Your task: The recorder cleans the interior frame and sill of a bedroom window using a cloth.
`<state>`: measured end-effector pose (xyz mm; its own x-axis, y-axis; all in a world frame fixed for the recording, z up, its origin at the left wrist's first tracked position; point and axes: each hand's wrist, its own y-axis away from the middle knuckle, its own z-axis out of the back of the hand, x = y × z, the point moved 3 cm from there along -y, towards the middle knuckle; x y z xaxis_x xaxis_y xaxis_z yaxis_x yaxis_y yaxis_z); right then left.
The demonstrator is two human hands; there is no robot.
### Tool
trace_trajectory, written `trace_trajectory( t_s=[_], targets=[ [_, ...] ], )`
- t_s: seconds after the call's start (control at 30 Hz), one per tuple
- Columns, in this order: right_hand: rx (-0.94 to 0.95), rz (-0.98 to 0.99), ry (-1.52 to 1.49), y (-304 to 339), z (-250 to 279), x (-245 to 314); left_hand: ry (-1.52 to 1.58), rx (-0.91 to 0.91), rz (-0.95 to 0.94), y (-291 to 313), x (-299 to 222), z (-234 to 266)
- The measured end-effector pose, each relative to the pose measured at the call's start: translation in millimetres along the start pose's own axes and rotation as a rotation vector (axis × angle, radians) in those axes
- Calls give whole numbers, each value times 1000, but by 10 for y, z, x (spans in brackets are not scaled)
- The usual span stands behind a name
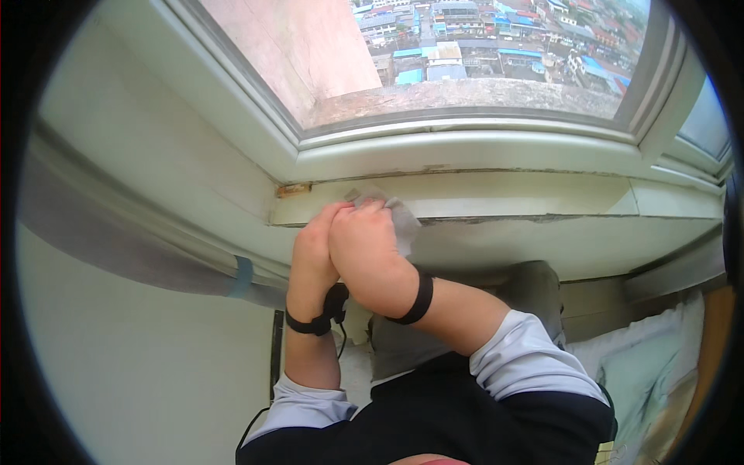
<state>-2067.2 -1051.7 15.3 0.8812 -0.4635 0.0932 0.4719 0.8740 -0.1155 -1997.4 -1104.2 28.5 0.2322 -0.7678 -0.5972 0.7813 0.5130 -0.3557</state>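
My right hand [370,252] is clenched on a crumpled wipe [399,217], pressing it against the front edge of the sill [527,194]. My left hand [311,252] is closed too, just beside the right and touching it; whether it pinches the wipe I cannot tell. To do this well I would keep the wipe flat to the sill and drag it along the dark seam (grime sits there), minding the brownish chip [294,189] at the sill's left end. Above the sill, the window [465,62] looks over rooftops; below it, right, lies bedding [651,364].
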Motion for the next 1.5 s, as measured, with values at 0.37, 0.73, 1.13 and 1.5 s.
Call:
trace_trajectory(
  t_s=[0.37, 0.73, 1.13, 1.5],
  targets=[
    [-415, 212, -91, 250, -125, -509, -290, -18, -16, 24, -486, -238],
    [-419, 273, -237, 656, -32, -1439, -498, 100, -12, -70, -1206, -877],
    [-542, 43, -374, 1693, 388, -3823, -256, 133, -373, -693, -2718, -2588],
    [-652, -205, -486, 2063, 510, -4398, 131, 47, -691, -860, -3138, -3254]
  ],
)
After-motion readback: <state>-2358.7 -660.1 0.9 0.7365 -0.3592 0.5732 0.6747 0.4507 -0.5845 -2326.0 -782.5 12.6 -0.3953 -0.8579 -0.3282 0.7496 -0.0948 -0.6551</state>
